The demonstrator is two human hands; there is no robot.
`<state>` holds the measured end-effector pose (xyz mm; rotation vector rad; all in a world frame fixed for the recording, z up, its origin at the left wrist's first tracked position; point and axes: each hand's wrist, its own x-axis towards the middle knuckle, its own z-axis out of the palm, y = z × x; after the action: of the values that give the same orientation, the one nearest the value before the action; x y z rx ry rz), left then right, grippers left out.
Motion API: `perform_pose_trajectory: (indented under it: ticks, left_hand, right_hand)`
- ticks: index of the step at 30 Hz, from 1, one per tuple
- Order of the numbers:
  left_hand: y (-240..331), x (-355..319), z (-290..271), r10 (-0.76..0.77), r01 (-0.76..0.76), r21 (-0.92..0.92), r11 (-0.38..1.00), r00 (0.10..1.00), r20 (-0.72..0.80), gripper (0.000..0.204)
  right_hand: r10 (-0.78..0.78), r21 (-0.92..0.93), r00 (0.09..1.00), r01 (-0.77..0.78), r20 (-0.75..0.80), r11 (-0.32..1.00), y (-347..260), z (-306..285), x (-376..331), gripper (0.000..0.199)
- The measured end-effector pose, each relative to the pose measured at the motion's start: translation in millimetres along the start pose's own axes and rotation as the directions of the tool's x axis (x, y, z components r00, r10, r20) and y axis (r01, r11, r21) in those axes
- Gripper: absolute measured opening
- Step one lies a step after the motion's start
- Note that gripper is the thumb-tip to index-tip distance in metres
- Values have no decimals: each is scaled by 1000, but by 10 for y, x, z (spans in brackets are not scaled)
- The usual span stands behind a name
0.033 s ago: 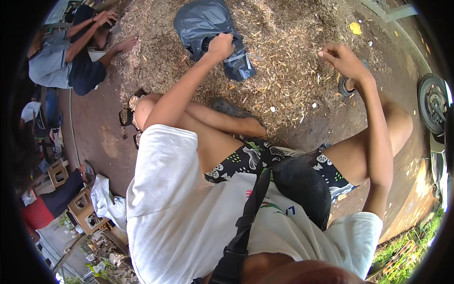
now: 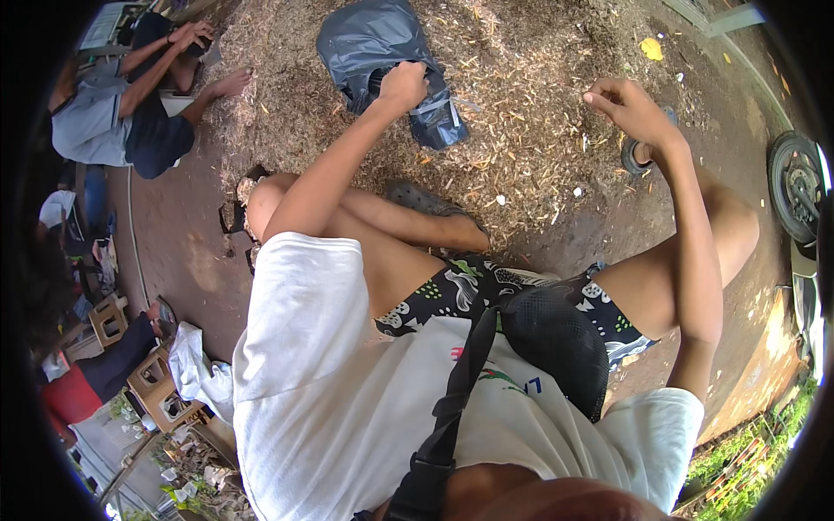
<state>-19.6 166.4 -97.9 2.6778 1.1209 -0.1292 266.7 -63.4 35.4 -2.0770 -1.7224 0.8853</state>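
Note:
I sit on the ground at the edge of a heap of dry straw-like mulch (image 2: 539, 113). My left hand (image 2: 404, 85) is stretched forward and closed on the mouth of a dark grey plastic bag (image 2: 365, 39) that lies on the heap. Further right, my right hand (image 2: 627, 104) is held above the mulch with thumb and fingertips pinched together. Anything small between them is too fine to make out. My bent legs lie between the two arms, with a dark sandal (image 2: 417, 198) on one foot.
Another person (image 2: 122, 117) sits at the upper left, one hand on the mulch. A vehicle wheel (image 2: 795, 195) stands at the right edge. Small wooden stools (image 2: 156, 382) and a white cloth (image 2: 195, 365) lie at the lower left. A black pouch (image 2: 556, 347) hangs across my chest.

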Motion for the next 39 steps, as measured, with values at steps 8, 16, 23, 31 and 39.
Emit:
perform_pose_trajectory:
  ticks: [8,16,23,31,39]
  left_hand:
    - [-37,-80,19,42,-39,24,999,987,-158,17]
    - [-137,-124,267,151,-171,-36,985,935,-321,15]
    - [-36,-179,211,234,-204,129,970,930,-283,9]
    - [17,-230,222,430,-286,430,856,856,-287,13]
    - [-11,-179,165,419,-399,133,907,880,-222,11]
  right_hand:
    - [16,-3,1000,-16,-26,1000,16,-62,-98,35]
    - [51,-6,998,-51,36,999,51,-30,-66,35]
    - [41,7,998,-42,45,999,44,55,-27,35]
    - [-3,5,994,2,109,1000,-9,210,98,40]
    - [-117,-131,977,141,175,981,-220,708,584,35]
